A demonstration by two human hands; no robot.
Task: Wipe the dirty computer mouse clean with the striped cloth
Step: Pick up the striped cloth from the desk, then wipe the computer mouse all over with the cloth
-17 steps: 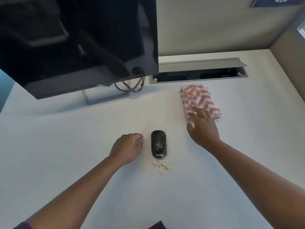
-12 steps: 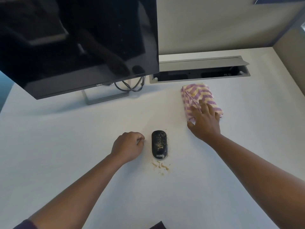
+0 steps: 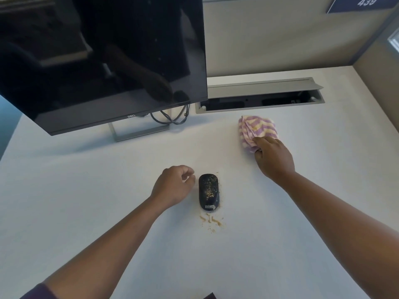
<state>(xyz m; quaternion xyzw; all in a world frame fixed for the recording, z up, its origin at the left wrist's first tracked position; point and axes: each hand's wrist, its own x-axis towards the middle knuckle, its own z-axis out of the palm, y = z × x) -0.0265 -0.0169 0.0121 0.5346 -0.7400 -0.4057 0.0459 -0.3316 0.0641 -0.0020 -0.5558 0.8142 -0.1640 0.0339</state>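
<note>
A black computer mouse, speckled with tan grime, lies in the middle of the white desk. Tan crumbs are scattered just in front of it. My left hand rests beside the mouse's left side with its fingers loosely curled and holds nothing. To the right and farther back lies the striped cloth, purple, yellow and white, bunched up. My right hand has its fingers closed on the cloth's near edge.
A dark Dell monitor on a silver stand fills the back left, with cables under it. An open cable tray is set into the desk behind the cloth. Beige partition walls enclose the back and right.
My right hand has gone from lying flat on the cloth to gripping it, and the cloth has bunched up. My left hand stays next to the mouse.
</note>
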